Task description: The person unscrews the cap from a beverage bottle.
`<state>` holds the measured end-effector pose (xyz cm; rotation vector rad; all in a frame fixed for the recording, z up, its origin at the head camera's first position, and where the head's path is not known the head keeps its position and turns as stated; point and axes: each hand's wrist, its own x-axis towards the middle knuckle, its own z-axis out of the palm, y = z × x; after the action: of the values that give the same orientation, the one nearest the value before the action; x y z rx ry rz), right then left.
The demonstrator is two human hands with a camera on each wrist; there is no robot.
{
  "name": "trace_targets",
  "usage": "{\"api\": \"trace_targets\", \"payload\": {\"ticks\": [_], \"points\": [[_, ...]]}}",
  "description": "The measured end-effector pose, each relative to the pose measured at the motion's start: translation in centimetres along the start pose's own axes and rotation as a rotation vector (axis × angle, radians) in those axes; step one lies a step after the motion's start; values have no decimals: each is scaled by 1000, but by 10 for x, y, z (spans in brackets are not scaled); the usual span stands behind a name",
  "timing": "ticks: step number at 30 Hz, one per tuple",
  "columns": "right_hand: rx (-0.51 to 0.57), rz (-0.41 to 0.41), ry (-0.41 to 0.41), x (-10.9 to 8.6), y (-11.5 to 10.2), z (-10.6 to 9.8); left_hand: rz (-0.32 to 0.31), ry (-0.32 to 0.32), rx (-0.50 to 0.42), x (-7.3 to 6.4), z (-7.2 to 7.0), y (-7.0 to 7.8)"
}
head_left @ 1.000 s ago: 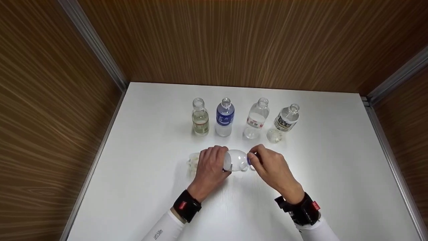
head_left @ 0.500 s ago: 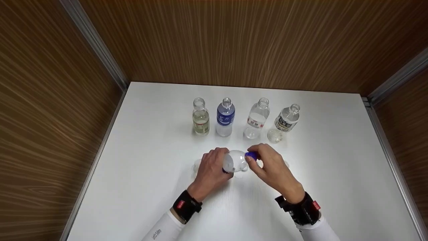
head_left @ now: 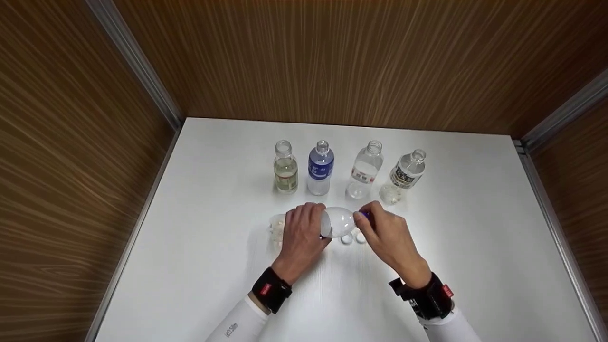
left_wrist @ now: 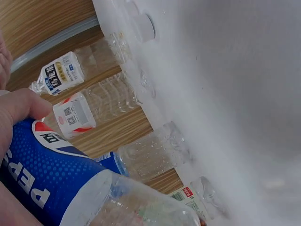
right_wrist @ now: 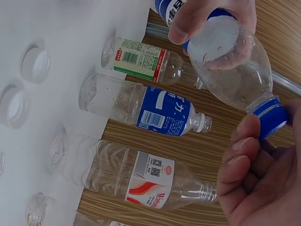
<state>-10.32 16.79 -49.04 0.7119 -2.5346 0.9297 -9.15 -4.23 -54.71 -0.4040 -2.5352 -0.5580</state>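
My left hand (head_left: 303,232) grips a clear plastic Pepsi bottle (head_left: 338,222) round its blue label (left_wrist: 51,174). The bottle lies sideways in the hand, with its neck pointing right and its base to the left. A blue cap (right_wrist: 271,116) sits on the bottle's neck. Thumb and fingers of my right hand (head_left: 392,237) pinch that cap, and in the head view they hide most of it. Inside, the bottle shows only small droplets in the right wrist view.
Behind the hands stand several uncapped bottles in a row: one with a green label (head_left: 286,180), one blue-labelled (head_left: 320,168), one white-and-red (head_left: 364,175) and one black-and-white (head_left: 404,176). White caps (head_left: 346,239) lie on the white table (head_left: 199,237) beneath the held bottle. Wood-grain panels (head_left: 304,61) enclose it.
The bottle has risen slightly, uncovering more of the white caps below. My right fingers have shifted round the blue cap, which showed more plainly half a second ago. The standing bottles remain in place.
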Motion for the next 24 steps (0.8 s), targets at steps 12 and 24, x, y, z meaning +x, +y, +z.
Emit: {"api": "trace_targets", "payload": {"ticks": [12, 24], "points": [[99, -97, -34, -4, 3, -2, -21, -50, -107, -2, 1, -1], [9, -25, -35, -1, 2, -5, -3, -59, -78, -3, -1, 0]]}}
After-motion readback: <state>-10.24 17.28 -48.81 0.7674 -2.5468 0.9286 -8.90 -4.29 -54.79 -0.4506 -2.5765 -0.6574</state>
